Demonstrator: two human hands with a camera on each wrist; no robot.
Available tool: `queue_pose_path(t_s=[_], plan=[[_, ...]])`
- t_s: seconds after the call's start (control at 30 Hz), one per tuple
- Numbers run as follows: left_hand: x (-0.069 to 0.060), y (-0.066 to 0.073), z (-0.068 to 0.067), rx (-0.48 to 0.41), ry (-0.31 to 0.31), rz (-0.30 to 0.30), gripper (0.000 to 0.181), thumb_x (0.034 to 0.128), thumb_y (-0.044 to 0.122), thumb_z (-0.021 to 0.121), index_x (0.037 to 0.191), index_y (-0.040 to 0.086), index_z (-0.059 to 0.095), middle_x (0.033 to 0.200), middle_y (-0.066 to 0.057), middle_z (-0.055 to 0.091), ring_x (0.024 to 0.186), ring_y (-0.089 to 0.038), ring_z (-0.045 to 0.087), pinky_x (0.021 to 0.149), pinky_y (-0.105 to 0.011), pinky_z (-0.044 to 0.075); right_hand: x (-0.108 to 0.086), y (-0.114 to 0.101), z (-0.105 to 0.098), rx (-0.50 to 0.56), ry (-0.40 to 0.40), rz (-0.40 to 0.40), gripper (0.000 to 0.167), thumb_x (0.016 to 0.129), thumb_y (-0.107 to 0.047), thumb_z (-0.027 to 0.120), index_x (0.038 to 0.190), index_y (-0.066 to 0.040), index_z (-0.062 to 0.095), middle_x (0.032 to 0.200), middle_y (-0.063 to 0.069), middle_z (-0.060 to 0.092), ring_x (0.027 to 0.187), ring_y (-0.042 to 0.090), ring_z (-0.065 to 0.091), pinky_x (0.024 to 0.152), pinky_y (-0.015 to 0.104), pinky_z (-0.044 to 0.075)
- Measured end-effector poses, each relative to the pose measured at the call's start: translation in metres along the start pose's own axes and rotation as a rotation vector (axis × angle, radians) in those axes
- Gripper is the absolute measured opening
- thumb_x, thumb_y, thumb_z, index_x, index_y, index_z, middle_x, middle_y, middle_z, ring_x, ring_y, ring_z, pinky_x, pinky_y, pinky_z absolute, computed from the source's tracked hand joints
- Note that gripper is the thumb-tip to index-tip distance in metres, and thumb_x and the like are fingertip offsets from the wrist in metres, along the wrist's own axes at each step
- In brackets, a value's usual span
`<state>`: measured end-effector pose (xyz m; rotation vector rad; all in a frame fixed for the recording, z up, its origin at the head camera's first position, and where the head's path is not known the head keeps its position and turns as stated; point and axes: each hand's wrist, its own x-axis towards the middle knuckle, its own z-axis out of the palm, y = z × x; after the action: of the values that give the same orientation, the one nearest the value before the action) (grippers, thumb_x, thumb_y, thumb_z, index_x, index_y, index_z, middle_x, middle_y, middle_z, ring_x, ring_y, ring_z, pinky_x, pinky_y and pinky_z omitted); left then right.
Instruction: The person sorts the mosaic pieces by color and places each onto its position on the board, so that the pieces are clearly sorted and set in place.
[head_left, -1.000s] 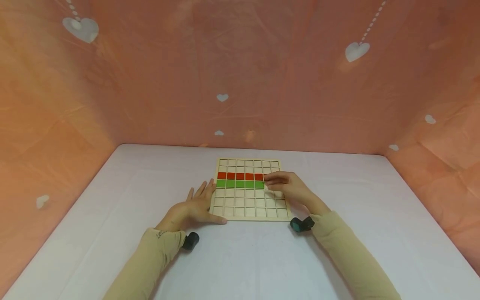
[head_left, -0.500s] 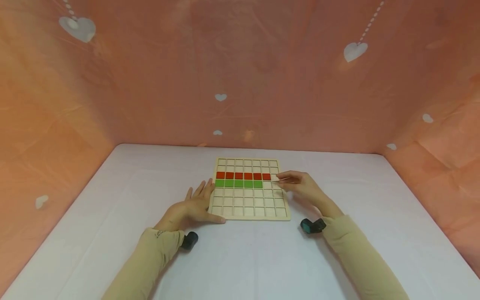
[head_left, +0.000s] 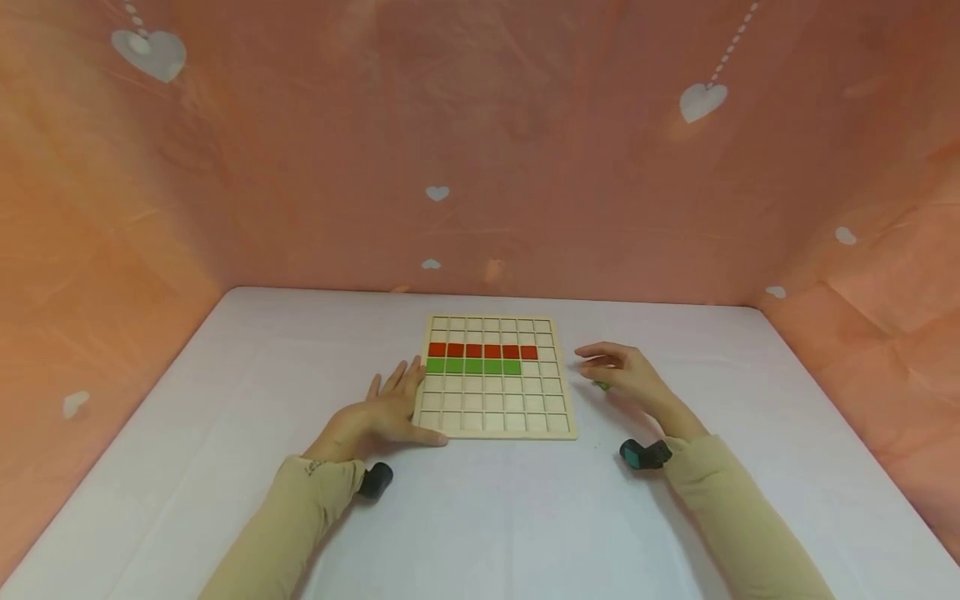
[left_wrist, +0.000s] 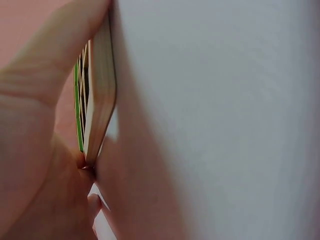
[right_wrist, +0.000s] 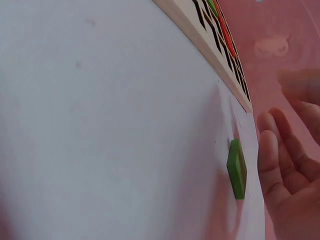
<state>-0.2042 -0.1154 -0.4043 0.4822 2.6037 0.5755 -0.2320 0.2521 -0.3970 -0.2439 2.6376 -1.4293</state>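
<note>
A pale wooden grid board lies flat on the table. A row of several red tiles sits in its cells, and just in front runs a row of several green tiles. My left hand rests against the board's left edge, fingers spread and thumb along the front-left corner. To the right of the board hovers my right hand, fingers loosely bent, nothing between them. Beneath it, a loose green tile lies on the tabletop, apart from the fingers and partly hidden in the head view.
The table has a white cover. Behind it and along both sides hangs an orange-pink cloth with white hearts. A black wrist camera sits at each sleeve cuff.
My right hand has moved right, off the board, uncovering a sixth cell's red tile and then the loose green tile. My left hand keeps its place at the board's edge.
</note>
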Motion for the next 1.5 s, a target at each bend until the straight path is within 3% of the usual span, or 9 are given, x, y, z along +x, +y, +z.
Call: queue_pose_path(t_s=[0.23,0.5,0.7,0.93,1.17,1.5], plan=[[-0.003,0.003,-0.003,-0.012,-0.003,0.011,0.121,0.0767,0.057,0.072,0.151,-0.005,-0.001,0.160,-0.019,-0.012,0.147,-0.037,-0.011,0.116,-0.057,-0.011,-0.006,0.005,-0.005,-0.028,0.008,0.004,0.042,0.090,-0.017,0.066,0.127,-0.001,0.058,0.124,0.021,0.062,0.091,0.010,0.061,0.077,0.026,0.049],[-0.001,0.002,-0.002,-0.009,-0.005,0.004,0.119,0.0777,0.055,0.071,0.151,-0.005,-0.001,0.160,-0.019,-0.011,0.147,-0.037,-0.011,0.116,-0.057,-0.010,-0.014,0.013,-0.012,-0.059,0.044,0.018,0.050,0.089,-0.023,0.068,0.131,-0.002,0.055,0.130,0.020,0.059,0.115,0.033,0.057,0.086,0.028,0.047],[-0.002,0.001,-0.002,-0.005,0.004,0.018,0.121,0.0764,0.059,0.071,0.151,-0.004,0.000,0.160,-0.019,-0.010,0.147,-0.037,-0.010,0.116,-0.058,-0.010,-0.019,0.014,-0.015,-0.064,0.047,0.061,0.052,0.087,-0.023,0.070,0.131,-0.001,0.054,0.132,0.021,0.057,0.120,0.034,0.054,0.088,0.031,0.046],[0.000,0.000,-0.002,0.007,-0.006,0.014,0.120,0.0775,0.057,0.071,0.151,-0.004,-0.002,0.160,-0.019,-0.011,0.147,-0.037,-0.011,0.116,-0.057,-0.011,-0.022,0.015,-0.018,-0.082,-0.005,0.100,0.055,0.087,-0.025,0.069,0.134,-0.001,0.052,0.137,0.021,0.052,0.124,0.037,0.049,0.089,0.034,0.047],[0.000,0.004,-0.001,0.009,-0.008,0.013,0.118,0.0779,0.055,0.071,0.152,-0.004,0.000,0.160,-0.019,-0.009,0.147,-0.037,-0.010,0.116,-0.058,-0.009,-0.021,0.021,-0.018,-0.126,-0.005,0.091,0.055,0.086,-0.022,0.072,0.132,0.001,0.053,0.133,0.022,0.053,0.121,0.037,0.048,0.101,0.047,0.041],[0.005,-0.003,0.003,0.013,0.030,0.020,0.119,0.0763,0.056,0.073,0.151,-0.005,0.002,0.160,-0.020,-0.007,0.147,-0.039,-0.007,0.115,-0.060,-0.006,-0.016,0.024,-0.015,-0.172,0.021,0.049,0.047,0.084,-0.016,0.073,0.124,0.004,0.059,0.116,0.019,0.060,0.100,0.025,0.053,0.083,0.029,0.043]])
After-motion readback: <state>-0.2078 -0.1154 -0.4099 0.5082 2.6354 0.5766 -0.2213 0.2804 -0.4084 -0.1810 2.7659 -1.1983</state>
